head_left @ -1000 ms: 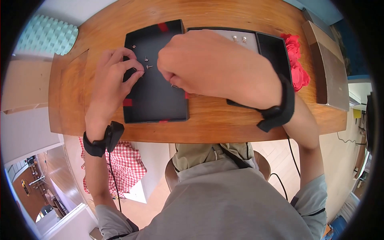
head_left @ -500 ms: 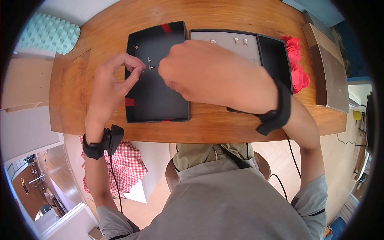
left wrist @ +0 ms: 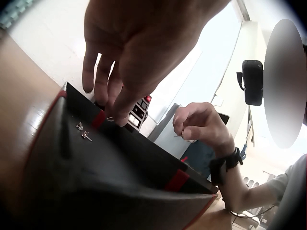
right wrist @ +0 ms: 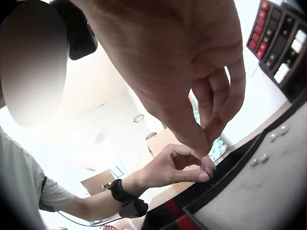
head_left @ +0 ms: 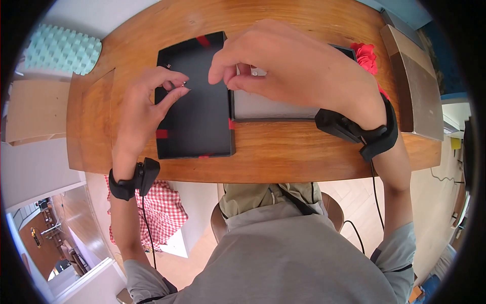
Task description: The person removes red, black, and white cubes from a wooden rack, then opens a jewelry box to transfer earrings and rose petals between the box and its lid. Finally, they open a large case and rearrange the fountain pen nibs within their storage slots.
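Over the black box (head_left: 195, 131) my left hand (head_left: 139, 104) pinches a small silvery earring (left wrist: 110, 119) between thumb and forefinger. Loose stud earrings (left wrist: 86, 136) lie on the box floor below it. My right hand (head_left: 298, 66) hovers where this box meets a second one with a pale grey insert (head_left: 273, 107). Its thumb and forefinger pinch a tiny piece with a thin pin (left wrist: 178, 136), too small to name surely. Pearl earrings (right wrist: 259, 159) sit in pairs on the insert, mostly hidden by the right hand in the head view.
Red fabric flowers (head_left: 365, 57) lie to the right of the boxes, beside a brown cardboard box (head_left: 417, 96). A mint-green bumpy object (head_left: 63, 48) stands at the far left. Dark compartment trays (right wrist: 276, 40) hold small items behind the boxes. A cable runs from each wrist camera.
My right hand has shifted up and to the right, turning so its thumb and fingers show. The left hand stays over the black box, moving slightly right and down, its pinch kept.
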`<state>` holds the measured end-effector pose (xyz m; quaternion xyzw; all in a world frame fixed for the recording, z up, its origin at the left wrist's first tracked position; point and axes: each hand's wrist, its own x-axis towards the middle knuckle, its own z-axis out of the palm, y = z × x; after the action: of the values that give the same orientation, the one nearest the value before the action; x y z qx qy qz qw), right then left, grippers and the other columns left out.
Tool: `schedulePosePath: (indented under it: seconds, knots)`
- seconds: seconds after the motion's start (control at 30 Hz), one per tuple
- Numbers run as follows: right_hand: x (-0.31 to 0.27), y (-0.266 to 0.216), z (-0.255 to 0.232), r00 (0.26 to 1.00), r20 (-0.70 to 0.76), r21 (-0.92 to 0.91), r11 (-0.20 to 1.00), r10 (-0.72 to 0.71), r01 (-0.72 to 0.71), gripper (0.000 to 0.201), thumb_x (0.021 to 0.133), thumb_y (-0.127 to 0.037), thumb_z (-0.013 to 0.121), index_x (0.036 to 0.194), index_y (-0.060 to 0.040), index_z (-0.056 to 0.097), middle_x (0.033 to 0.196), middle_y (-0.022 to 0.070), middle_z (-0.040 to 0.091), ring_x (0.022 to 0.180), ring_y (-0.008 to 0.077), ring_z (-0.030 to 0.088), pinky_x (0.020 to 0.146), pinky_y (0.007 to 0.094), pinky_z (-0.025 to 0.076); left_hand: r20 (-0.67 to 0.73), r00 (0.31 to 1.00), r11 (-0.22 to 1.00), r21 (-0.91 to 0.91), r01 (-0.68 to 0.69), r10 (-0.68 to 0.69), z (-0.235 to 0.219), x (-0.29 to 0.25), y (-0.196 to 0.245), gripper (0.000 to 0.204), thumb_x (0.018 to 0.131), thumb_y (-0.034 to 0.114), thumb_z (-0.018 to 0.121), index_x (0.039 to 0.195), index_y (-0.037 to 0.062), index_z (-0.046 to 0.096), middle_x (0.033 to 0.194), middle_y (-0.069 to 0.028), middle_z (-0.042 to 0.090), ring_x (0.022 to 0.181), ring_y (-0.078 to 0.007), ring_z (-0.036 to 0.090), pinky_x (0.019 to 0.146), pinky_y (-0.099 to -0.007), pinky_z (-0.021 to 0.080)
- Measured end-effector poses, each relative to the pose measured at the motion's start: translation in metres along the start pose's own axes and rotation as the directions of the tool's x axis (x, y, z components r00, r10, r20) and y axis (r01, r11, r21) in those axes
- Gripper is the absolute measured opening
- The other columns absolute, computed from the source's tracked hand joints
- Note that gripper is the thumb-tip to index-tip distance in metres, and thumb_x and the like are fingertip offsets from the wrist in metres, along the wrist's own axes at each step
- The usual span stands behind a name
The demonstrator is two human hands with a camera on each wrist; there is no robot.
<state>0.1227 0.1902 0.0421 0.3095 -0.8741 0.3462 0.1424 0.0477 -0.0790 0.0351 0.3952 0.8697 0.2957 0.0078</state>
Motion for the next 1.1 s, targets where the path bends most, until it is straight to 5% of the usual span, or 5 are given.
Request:
schedulePosePath:
  seconds: [0.37, 0.53, 0.83, 1.07, 1.1]
  knots:
    - [-0.001, 0.008, -0.004, 0.998, 0.053, 0.122, 0.992, 0.018, -0.024, 0.015, 0.087, -0.001, 0.062, 0.1, -0.0066, 0.069, 0.092, 0.0071, 0.067, 0.101, 0.0272, 0.062, 0.087, 0.0391, 0.05, 0.058, 0.998, 1.0, -0.004, 0.025, -0.024, 0.001, -0.007, 0.006, 0.029, 0.082, 0.002, 0.08, 0.11, 0.0048, 0.074, 0.09, -0.0053, 0.073, 0.087, -0.0208, 0.063, 0.083, -0.034, 0.05]
    - [-0.001, 0.01, -0.005, 0.998, 0.064, 0.057, 0.998, -0.019, 0.015, 0.022, 0.084, 0.004, 0.062, 0.101, -0.0066, 0.07, 0.098, 0.0074, 0.07, 0.105, 0.0286, 0.063, 0.088, 0.0394, 0.051, 0.016, 0.985, 0.984, 0.041, -0.171, 0.17, 0.002, -0.008, 0.011, 0.031, 0.077, 0.003, 0.082, 0.107, 0.0062, 0.074, 0.089, -0.0056, 0.073, 0.088, -0.0241, 0.063, 0.078, -0.0363, 0.051]
    - [-0.003, 0.015, -0.006, 0.998, 0.061, 0.048, 0.999, 0.014, -0.017, 0.021, 0.084, 0.004, 0.061, 0.101, -0.0057, 0.07, 0.099, 0.0109, 0.069, 0.101, 0.0319, 0.065, 0.087, 0.0411, 0.052, -0.039, 0.918, 0.916, 0.104, -0.388, 0.394, 0.002, -0.006, 0.019, 0.032, 0.071, 0.005, 0.085, 0.1, 0.0054, 0.073, 0.092, -0.0055, 0.075, 0.082, -0.026, 0.064, 0.071, -0.0358, 0.051]
    - [0.004, 0.01, -0.032, 0.99, 0.129, 0.147, 0.986, 0.054, -0.073, 0.016, 0.088, -0.004, 0.061, 0.1, -0.0054, 0.071, 0.095, 0.0115, 0.071, 0.094, 0.0303, 0.067, 0.08, 0.0395, 0.053, -0.052, 0.925, 0.925, 0.077, -0.371, 0.376, 0.007, 0.001, 0.024, 0.029, 0.072, 0.003, 0.085, 0.099, 0.0045, 0.073, 0.091, -0.0066, 0.074, 0.082, -0.0261, 0.064, 0.072, -0.0357, 0.051]
    - [0.008, 0.001, -0.055, 0.971, 0.228, 0.247, 0.96, 0.077, -0.135, 0.012, 0.092, -0.007, 0.062, 0.1, -0.0017, 0.07, 0.092, 0.0143, 0.071, 0.088, 0.032, 0.068, 0.077, 0.0393, 0.053, -0.07, 0.922, 0.925, 0.04, -0.378, 0.38, 0.01, 0.004, 0.027, 0.027, 0.074, 0.002, 0.084, 0.099, 0.0046, 0.074, 0.09, -0.0069, 0.074, 0.083, -0.026, 0.064, 0.073, -0.0354, 0.051]
